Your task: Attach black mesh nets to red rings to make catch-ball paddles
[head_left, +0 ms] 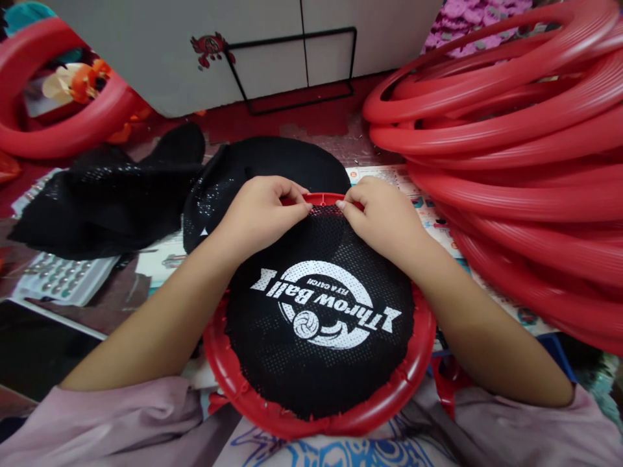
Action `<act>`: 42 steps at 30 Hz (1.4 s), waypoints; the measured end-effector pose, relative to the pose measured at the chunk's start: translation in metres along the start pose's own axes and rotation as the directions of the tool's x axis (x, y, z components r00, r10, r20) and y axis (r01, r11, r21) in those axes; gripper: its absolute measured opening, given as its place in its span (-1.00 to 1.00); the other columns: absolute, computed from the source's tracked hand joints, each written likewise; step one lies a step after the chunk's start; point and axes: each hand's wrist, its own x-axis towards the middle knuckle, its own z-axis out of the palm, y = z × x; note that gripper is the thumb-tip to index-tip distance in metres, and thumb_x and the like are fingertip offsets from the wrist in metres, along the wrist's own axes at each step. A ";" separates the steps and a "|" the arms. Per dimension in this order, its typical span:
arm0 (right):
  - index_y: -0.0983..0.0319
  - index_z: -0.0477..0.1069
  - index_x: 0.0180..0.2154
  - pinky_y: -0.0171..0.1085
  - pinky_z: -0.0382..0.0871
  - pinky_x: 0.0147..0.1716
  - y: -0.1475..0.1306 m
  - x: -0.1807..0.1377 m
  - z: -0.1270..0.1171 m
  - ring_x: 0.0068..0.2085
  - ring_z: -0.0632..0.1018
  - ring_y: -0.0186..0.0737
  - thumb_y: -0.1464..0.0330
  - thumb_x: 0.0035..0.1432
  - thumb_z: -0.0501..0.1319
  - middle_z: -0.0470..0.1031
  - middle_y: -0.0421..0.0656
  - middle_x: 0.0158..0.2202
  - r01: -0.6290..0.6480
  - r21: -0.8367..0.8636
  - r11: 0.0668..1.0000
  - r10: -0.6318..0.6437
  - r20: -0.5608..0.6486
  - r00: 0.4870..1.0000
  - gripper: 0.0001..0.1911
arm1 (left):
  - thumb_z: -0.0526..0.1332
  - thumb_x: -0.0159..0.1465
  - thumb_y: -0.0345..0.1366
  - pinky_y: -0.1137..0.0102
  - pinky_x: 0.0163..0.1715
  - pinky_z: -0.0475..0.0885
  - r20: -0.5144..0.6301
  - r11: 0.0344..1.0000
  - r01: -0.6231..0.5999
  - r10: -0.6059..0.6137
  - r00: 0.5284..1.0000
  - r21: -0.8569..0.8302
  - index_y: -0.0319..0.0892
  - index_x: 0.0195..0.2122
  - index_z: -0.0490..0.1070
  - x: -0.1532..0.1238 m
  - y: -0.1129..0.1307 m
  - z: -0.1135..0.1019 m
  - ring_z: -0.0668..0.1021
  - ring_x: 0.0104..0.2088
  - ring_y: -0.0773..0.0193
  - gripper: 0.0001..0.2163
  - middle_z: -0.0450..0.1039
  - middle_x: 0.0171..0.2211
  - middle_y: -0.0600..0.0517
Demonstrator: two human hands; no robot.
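Observation:
A round black mesh net (pixel 311 373) with white "Throw Ball" lettering, upside down to me, lies over a red plastic ring (pixel 422 363) at my lap. The ring's rim shows around the sides and near edge of the net, and in a short stretch at the far edge. There my left hand (pixel 257 211) pinches the net's edge against the rim. Close beside it, my right hand (pixel 384 217) pinches the same edge with thumb and fingers. The far rim between the fingertips is bare. Some curled fingers of both hands are hidden.
More black mesh pieces (pixel 287 159) lie beyond and to the left. A tall stack of red rings (pixel 516 155) rises on the right. One red ring (pixel 73 130) sits far left, above a compartment tray (pixel 73 279) of small metal parts. A white box (pixel 272 78) stands behind.

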 end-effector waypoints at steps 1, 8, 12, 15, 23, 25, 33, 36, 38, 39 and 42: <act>0.26 0.54 -0.28 -0.22 0.15 -0.31 -0.001 0.000 0.001 -0.19 0.48 -0.14 0.34 0.31 0.07 0.52 -0.05 -0.20 -0.004 -0.002 1.000 0.004 -0.005 1.000 -0.72 | 0.24 0.07 -0.32 0.25 -0.16 0.44 -0.002 1.000 -0.003 0.003 1.000 -0.009 -0.16 -0.57 0.45 0.000 -0.001 0.000 0.59 -0.18 0.11 -0.90 0.60 -0.22 -0.01; 0.22 0.58 -0.21 -0.23 0.16 -0.33 -0.002 0.002 0.004 -0.16 0.48 -0.13 0.31 0.30 0.10 0.50 -0.06 -0.13 0.003 -0.003 1.000 -0.003 -0.023 1.000 -0.73 | 0.28 0.03 -0.30 0.29 -0.18 0.46 0.006 0.998 0.054 -0.054 0.999 -0.041 -0.21 -0.57 0.49 0.004 -0.002 -0.001 0.60 -0.24 0.14 -0.89 0.63 -0.23 -0.02; 0.22 0.60 -0.23 -0.21 0.18 -0.30 -0.001 0.003 0.005 -0.17 0.49 -0.13 0.32 0.29 0.11 0.51 -0.06 -0.13 -0.002 0.021 1.000 0.002 -0.006 1.000 -0.72 | 0.31 0.02 -0.30 0.27 -0.10 0.45 0.035 0.995 0.066 -0.063 0.997 -0.072 -0.21 -0.58 0.52 0.008 -0.004 -0.004 0.60 -0.21 0.14 -0.90 0.62 -0.27 -0.03; 0.23 0.60 -0.23 -0.20 0.21 -0.27 -0.002 0.003 0.005 -0.15 0.49 -0.10 0.34 0.26 0.13 0.51 -0.04 -0.12 0.003 0.013 1.000 -0.003 -0.020 1.000 -0.74 | 0.33 0.00 -0.31 0.26 -0.11 0.45 0.071 0.987 0.096 -0.088 0.994 -0.127 -0.21 -0.56 0.54 0.011 -0.007 -0.007 0.60 -0.22 0.14 -0.92 0.63 -0.28 -0.05; 0.28 0.49 -0.51 -0.22 0.29 -0.26 0.015 0.003 -0.003 -0.29 0.49 -0.22 0.40 0.14 0.23 0.54 -0.09 -0.32 0.022 0.271 0.962 -0.040 0.061 0.997 -0.80 | 0.35 -0.05 -0.31 0.28 -0.13 0.43 0.124 0.986 0.122 -0.107 0.987 -0.118 -0.21 -0.56 0.54 0.016 -0.007 -0.008 0.60 -0.23 0.16 -0.92 0.63 -0.28 -0.05; 0.28 0.42 -0.59 -0.24 0.29 -0.30 0.020 0.005 -0.005 -0.34 0.48 -0.26 0.38 0.12 0.25 0.53 -0.11 -0.38 -0.007 0.378 0.926 -0.030 0.093 0.995 -0.75 | 0.35 -0.05 -0.29 0.28 -0.12 0.44 0.130 0.986 0.117 -0.101 0.986 -0.122 -0.20 -0.56 0.54 0.016 -0.008 -0.008 0.60 -0.22 0.15 -0.91 0.63 -0.28 -0.04; 0.29 0.41 -0.60 -0.25 0.26 -0.38 0.030 0.009 -0.003 -0.44 0.39 -0.36 0.34 0.06 0.28 0.49 -0.14 -0.44 -0.071 0.525 0.848 -0.010 0.149 0.989 -0.75 | 0.36 -0.02 -0.26 0.25 -0.11 0.45 0.119 0.984 0.136 -0.123 0.985 -0.112 -0.17 -0.56 0.55 0.014 -0.010 -0.009 0.61 -0.21 0.09 -0.90 0.63 -0.25 -0.02; 0.29 0.42 -0.59 -0.26 0.22 -0.44 0.030 0.010 -0.003 -0.47 0.37 -0.37 0.31 0.07 0.28 0.49 -0.15 -0.46 -0.121 0.542 0.832 0.026 0.179 0.983 -0.74 | 0.37 -0.02 -0.25 0.21 -0.06 0.45 0.117 0.983 0.147 -0.134 0.984 -0.106 -0.17 -0.56 0.54 0.014 -0.008 -0.010 0.61 -0.19 0.07 -0.89 0.63 -0.26 -0.01; 0.29 0.45 -0.56 -0.27 0.20 -0.47 0.030 0.010 -0.002 -0.49 0.36 -0.36 0.31 0.07 0.29 0.45 -0.17 -0.51 -0.138 0.537 0.832 0.040 0.191 0.981 -0.76 | 0.37 -0.01 -0.24 0.22 -0.05 0.44 0.117 0.985 0.141 -0.129 0.985 -0.103 -0.17 -0.56 0.55 0.013 -0.008 -0.010 0.60 -0.19 0.08 -0.89 0.63 -0.26 -0.01; 0.30 0.47 -0.54 -0.27 0.19 -0.47 0.030 0.011 -0.001 -0.50 0.35 -0.36 0.30 0.08 0.29 0.43 -0.19 -0.54 -0.146 0.533 0.834 0.046 0.196 0.980 -0.77 | 0.37 -0.01 -0.25 0.23 -0.06 0.44 0.119 0.985 0.137 -0.125 0.985 -0.104 -0.17 -0.55 0.55 0.013 -0.008 -0.010 0.60 -0.19 0.08 -0.89 0.63 -0.26 0.00; 0.30 0.50 -0.51 -0.27 0.16 -0.49 0.031 0.012 0.001 -0.52 0.33 -0.37 0.30 0.08 0.30 0.37 -0.22 -0.60 -0.170 0.526 0.833 0.064 0.214 0.975 -0.79 | 0.37 0.01 -0.25 0.25 -0.08 0.44 0.121 0.986 0.130 -0.117 0.986 -0.105 -0.19 -0.52 0.55 0.013 -0.010 -0.009 0.60 -0.19 0.09 -0.88 0.63 -0.24 -0.02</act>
